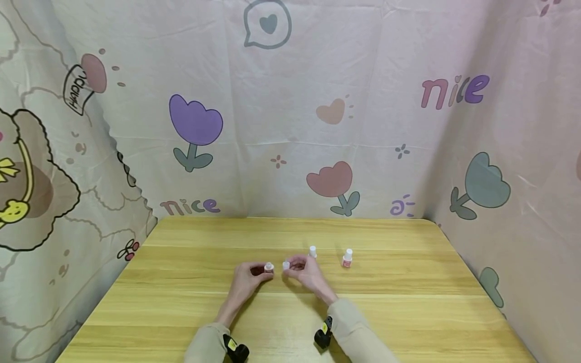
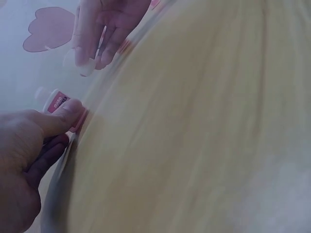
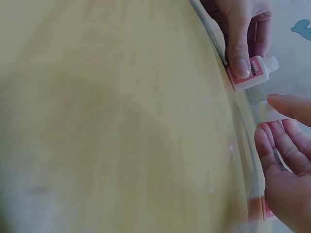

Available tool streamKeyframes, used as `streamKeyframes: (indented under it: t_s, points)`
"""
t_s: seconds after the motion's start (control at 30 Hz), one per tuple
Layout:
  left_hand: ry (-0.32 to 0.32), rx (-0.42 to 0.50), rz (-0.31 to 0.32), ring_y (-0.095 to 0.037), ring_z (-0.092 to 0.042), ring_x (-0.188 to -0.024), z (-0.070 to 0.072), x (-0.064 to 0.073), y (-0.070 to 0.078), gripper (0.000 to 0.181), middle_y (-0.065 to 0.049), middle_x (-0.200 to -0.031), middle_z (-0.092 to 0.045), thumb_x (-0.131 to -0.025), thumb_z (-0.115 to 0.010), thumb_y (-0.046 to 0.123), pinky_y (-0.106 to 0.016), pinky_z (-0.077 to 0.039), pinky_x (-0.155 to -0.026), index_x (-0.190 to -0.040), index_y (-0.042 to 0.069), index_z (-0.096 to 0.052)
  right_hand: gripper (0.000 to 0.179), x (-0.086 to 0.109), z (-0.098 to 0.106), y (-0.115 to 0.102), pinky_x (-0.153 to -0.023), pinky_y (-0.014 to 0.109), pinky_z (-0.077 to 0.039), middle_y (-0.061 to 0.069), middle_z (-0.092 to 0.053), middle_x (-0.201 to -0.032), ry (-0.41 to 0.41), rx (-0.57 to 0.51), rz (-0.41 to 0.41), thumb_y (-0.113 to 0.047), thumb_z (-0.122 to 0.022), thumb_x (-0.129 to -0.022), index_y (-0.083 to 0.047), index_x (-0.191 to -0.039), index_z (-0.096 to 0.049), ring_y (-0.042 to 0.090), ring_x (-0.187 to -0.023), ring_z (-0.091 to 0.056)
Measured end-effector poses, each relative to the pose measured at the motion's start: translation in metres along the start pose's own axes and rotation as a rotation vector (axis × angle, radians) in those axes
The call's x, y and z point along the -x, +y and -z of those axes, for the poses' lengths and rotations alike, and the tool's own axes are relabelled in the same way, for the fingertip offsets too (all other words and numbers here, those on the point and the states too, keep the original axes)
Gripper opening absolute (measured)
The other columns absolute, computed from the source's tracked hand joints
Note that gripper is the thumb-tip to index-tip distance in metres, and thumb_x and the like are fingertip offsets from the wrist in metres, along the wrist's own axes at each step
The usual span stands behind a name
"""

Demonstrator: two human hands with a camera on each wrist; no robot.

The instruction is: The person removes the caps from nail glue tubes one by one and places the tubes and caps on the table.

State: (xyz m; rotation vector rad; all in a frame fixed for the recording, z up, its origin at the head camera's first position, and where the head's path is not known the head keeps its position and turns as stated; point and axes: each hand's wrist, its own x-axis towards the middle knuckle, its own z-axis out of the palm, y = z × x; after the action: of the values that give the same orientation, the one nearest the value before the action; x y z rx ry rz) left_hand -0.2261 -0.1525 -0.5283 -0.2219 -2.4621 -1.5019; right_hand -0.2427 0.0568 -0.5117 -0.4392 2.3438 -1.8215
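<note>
My left hand [image 1: 246, 278] grips a small white bottle [image 1: 269, 267] between thumb and fingers, upright on the wooden table. A pink-red label with print shows on this bottle [image 3: 255, 73] in the right wrist view, and its white nozzle is uncovered. Just to the right, my right hand [image 1: 308, 275] pinches a small white cap [image 1: 286, 265] between thumb and fingertips. In the right wrist view the cap [image 3: 268, 111] is apart from the bottle, with a short gap between them.
Two more small bottles with white caps stand on the table [image 1: 181, 302]: one bottle [image 1: 312, 249] partly hidden behind my right hand, another bottle [image 1: 347, 258] with a red label farther right. A printed cloth [image 1: 272, 181] hangs along the table's back edge and sides.
</note>
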Motion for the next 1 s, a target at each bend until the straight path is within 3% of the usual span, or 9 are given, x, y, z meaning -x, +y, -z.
streamKeyframes:
  t_s: [0.4,0.5,0.83,1.0]
  points:
    - [0.007,0.017,0.042,-0.015,-0.07,-0.082,0.007,-0.01,-0.005,0.021,-0.009,-0.091,-0.078,-0.077,-0.086,0.008,-0.019,-0.054,-0.074,-0.096,0.005,-0.078,0.023,-0.016,-0.011,-0.005,-0.067,0.015,-0.05,0.027,-0.072,-0.095,0.053,0.024,0.027,0.005,-0.078,-0.081,0.01,-0.102,-0.069,0.013,-0.077,-0.063]
    - [0.018,0.008,0.04,-0.015,-0.07,-0.082,0.008,-0.012,-0.006,0.021,-0.01,-0.092,-0.078,-0.077,-0.086,0.008,-0.018,-0.054,-0.074,-0.097,0.005,-0.078,0.021,-0.024,-0.014,0.005,-0.066,0.015,-0.05,0.022,-0.074,-0.092,0.064,0.036,0.026,0.004,-0.079,-0.081,0.006,-0.099,-0.071,0.006,-0.073,-0.06]
    - [0.045,-0.003,0.03,-0.014,-0.071,-0.083,0.01,-0.018,-0.011,0.023,-0.01,-0.093,-0.079,-0.078,-0.085,0.008,-0.018,-0.055,-0.075,-0.1,0.006,-0.078,0.021,-0.034,-0.02,0.005,-0.065,0.017,-0.051,0.017,-0.075,-0.091,0.087,0.057,-0.005,0.002,-0.08,-0.08,0.002,-0.1,-0.072,0.007,-0.073,-0.061]
    - [0.058,-0.002,0.04,-0.017,-0.072,-0.085,0.011,-0.022,-0.012,0.023,-0.011,-0.094,-0.079,-0.079,-0.085,0.007,-0.018,-0.054,-0.076,-0.101,0.004,-0.078,0.021,-0.042,-0.024,0.004,-0.062,0.017,-0.051,0.016,-0.076,-0.09,0.111,0.12,0.034,-0.001,-0.082,-0.078,0.0,-0.097,-0.073,0.005,-0.069,-0.06]
